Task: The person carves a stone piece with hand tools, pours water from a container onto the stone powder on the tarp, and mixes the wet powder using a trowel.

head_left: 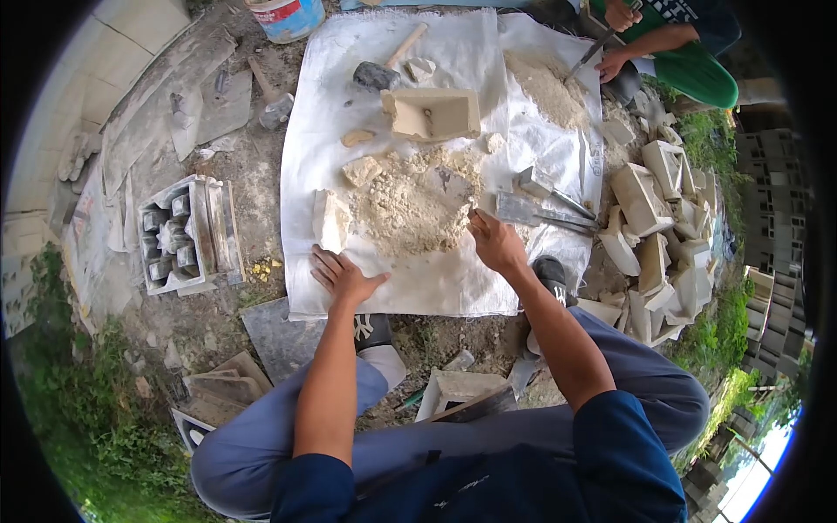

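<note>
My left hand point(346, 277) lies on the white woven sheet point(418, 295) with its fingers spread and nothing in it. Just beyond its fingertips stands a pale broken block piece point(331, 220). My right hand point(499, 244) is closed at the right edge of a heap of crumbled pale material point(397, 213), its fingers curled together; what they hold, if anything, is hidden. A flat greyish patch point(449, 183) shows in the heap, close to that hand. Behind the heap sits a broken trough-shaped block point(432, 115). Right of my right hand lie a flat metal blade point(516, 209) and a hammer point(537, 182).
A mallet point(377, 77) rests at the sheet's far side. At the upper right, another person's hands point(617, 61) hold a tool by a second powdery heap point(549, 87). Broken blocks point(649, 200) are piled right; a metal mould point(185, 235) stands left, and a bucket point(286, 17) behind.
</note>
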{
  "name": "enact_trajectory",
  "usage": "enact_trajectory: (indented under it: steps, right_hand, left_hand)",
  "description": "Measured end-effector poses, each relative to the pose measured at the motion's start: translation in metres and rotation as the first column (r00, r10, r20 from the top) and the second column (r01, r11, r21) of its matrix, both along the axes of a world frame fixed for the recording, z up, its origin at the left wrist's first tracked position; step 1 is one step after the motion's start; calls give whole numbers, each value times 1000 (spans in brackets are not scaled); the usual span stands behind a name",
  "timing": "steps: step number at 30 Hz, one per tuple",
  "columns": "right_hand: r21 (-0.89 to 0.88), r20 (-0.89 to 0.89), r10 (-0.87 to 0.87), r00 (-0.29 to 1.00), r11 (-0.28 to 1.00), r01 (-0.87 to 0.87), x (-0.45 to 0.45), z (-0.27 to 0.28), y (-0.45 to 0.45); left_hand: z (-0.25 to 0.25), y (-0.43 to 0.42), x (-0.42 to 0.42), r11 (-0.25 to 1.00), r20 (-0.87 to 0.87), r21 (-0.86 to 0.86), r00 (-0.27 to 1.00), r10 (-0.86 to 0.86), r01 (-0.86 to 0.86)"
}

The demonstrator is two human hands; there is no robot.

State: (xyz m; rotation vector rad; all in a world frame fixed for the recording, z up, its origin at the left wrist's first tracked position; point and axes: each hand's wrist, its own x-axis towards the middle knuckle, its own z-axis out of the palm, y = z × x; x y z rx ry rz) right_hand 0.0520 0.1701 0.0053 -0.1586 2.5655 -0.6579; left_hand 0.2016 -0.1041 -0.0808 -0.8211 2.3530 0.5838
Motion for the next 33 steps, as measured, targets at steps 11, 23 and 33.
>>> enact_trajectory:
  steps: [11,23,33]
  right_hand:
    - [-111,-81,-179,981,979,170,2,-22,0]
    - [-152,-7,-215,977,966,211,-26,-32,-29]
    - [112,-167,97,981,991,-79,-60,4,-15]
  left_hand:
    - [9,-4,-1,999,54,32,999,3,-5]
    - [8,-4,-2,999,63,53,998,7,-11]
    - [12,-4,-5,999,44,53,999,1,-4]
